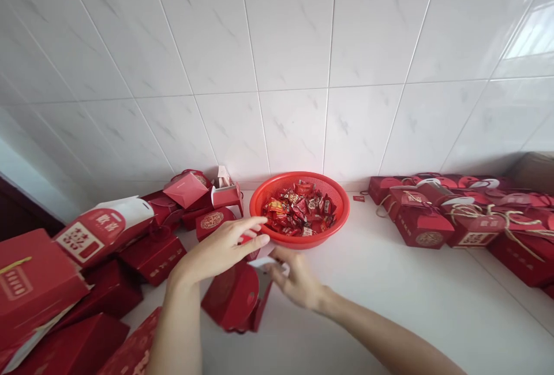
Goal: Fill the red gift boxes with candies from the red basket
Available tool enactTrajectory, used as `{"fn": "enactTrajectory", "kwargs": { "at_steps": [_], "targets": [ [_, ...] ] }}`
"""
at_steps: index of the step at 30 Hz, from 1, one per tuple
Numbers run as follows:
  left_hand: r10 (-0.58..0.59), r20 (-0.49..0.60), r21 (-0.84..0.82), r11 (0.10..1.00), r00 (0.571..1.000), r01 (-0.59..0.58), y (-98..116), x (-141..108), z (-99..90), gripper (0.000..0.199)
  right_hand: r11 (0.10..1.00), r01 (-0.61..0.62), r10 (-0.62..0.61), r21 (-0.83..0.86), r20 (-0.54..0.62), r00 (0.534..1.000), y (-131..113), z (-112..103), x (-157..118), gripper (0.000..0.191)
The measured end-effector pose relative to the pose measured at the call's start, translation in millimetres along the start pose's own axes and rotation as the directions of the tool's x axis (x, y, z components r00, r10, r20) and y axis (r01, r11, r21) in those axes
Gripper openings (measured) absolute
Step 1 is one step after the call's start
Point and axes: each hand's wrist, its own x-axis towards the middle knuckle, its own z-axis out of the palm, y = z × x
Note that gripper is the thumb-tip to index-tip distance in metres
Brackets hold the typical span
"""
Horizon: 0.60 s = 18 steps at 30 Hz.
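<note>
A red candy box (231, 297) with rounded flaps sits partly opened on the white counter in front of me. My right hand (298, 280) pinches a flap of it, whose pale inner side shows at the fingertips. Over the box's far edge, my left hand (227, 245) reaches out with its fingers stretched and apart, holding nothing I can see. Its fingertips are close to the left rim of a red plastic basket (341, 219). Inside lie many wrapped candies (298, 207) in red, orange and dark wrappers. My left hand hides part of the box's far side.
Several red boxes (151, 254) crowd the counter's left side, some with flaps up. On the right stand closed red boxes (426, 226), some tied with twine. A small red packet (358, 198) lies right of the basket. Behind everything rises a tiled wall (294, 127).
</note>
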Motion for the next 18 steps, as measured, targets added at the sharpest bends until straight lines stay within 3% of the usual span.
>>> {"fn": "enactTrajectory", "kwargs": {
  "at_steps": [4,8,13,15,18],
  "targets": [
    [0.148,-0.062,-0.062,0.986,0.987,-0.152,20,3,9.9,0.061,0.993,-0.072,0.067,-0.090,-0.051,0.996,-23,-63,7,0.015],
    [0.173,-0.023,-0.005,0.985,0.985,-0.173,33,12,31.0,0.055,0.960,-0.134,0.139,-0.244,0.000,0.990,-31,-102,8,0.018],
    [0.209,0.072,0.082,0.973,0.975,-0.215,41,20,53.7,0.018,0.925,-0.198,0.251,-0.325,0.129,0.959,-30,-122,6,0.023],
    [0.204,0.130,0.108,0.970,0.970,-0.218,41,21,57.8,0.019,0.901,-0.206,0.273,-0.381,0.131,0.953,-31,-124,6,0.022],
    [0.165,0.190,0.121,0.975,0.968,-0.189,39,24,59.2,0.037,0.797,-0.251,0.326,-0.550,0.041,0.944,-35,-121,7,0.017]
  ]
}}
